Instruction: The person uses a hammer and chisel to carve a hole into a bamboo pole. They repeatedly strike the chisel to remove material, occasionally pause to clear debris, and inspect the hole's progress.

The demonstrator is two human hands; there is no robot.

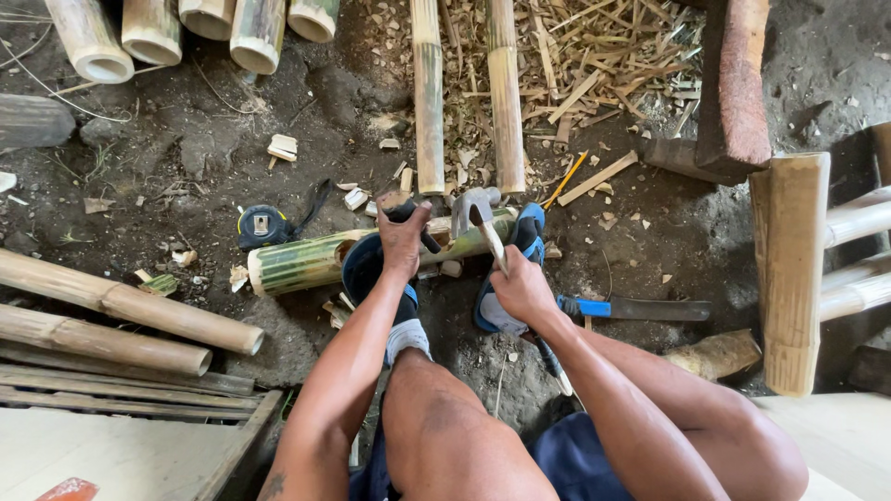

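Short green bamboo section [306, 262], striped, lying crosswise on the dirt floor [650, 241] just ahead of the person's feet, its cut end facing the camera at left, its right part running under the hands; left hand [401, 239], fingers closed around a dark tool handle [408, 215] held down against the bamboo; right hand [522, 288], fist closed around the pale wooden handle of a steel-headed hammer [475, 206], head raised just above the bamboo and beside the left hand; blue slip-on shoes [520, 243], one each side of the hammer, the left one partly hidden by the left forearm; blue-handled blade [631, 308], flat on the ground just right of the right wrist; black and yellow tape measure [262, 225], with dark strap, near the bamboo's left end; two long tan split bamboo poles [429, 93], parallel, running away from the hands toward the top; heap of pale bamboo shavings and splinters [603, 56], behind and right of those poles; row of cut bamboo tubes [148, 32], open ends showing, top left; several thick tan bamboo poles [121, 306], stacked at left above a slatted wooden frame [130, 390]; bamboo furniture frame [794, 269], upright post and rails, at right edge.
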